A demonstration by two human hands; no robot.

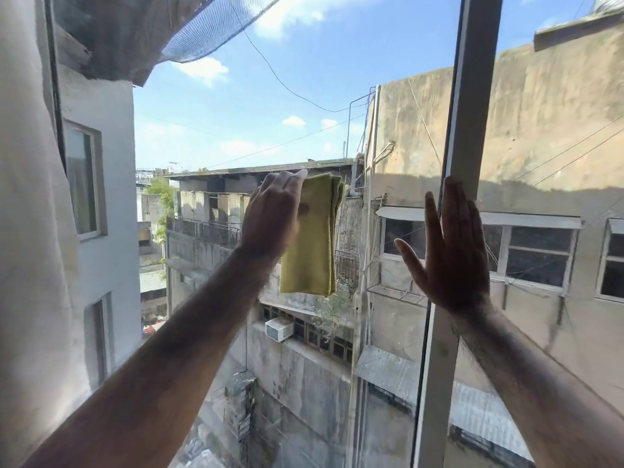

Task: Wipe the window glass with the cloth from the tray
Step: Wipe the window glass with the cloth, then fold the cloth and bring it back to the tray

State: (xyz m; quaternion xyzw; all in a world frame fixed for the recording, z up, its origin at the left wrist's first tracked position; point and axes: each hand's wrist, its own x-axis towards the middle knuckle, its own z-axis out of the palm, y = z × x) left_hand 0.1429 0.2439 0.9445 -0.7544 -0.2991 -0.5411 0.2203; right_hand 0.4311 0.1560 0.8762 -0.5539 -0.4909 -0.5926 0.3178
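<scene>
Left hand [271, 211] pins the folded yellow-green cloth [309, 241] flat on the window glass [236, 113] by its upper left edge only, most of the cloth hanging free below; right hand [449, 244] is empty, fingers spread wide, palm braced on the white frame [469, 106] w/ thumb over the glass. Risks, imo: cloth slips or unfolds since only one edge is gripped, bare palm leaves smears on the pane, and leaning hard on the frame could shift the sash. Readable text: none rly, a far-off sign at left is too small to make out.
</scene>
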